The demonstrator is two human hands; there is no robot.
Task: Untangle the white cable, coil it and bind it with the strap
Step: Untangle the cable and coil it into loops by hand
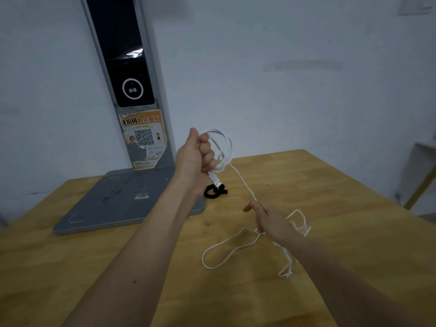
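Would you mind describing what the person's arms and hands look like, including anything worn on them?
Both forearms are bare up to the frame edge: no sleeves in view. The left hand and right hand wear no gloves, and no rings, watch or wristband are visible.

Matt wood table (330, 232); smooth white plastic cable (226, 147); grey metal stand (113, 204) (glossy black panel (122, 55)); black cloth strap (213, 192).

head cam | looks forward-down, close over wooden table (118, 267) | far edges seemingly blurred
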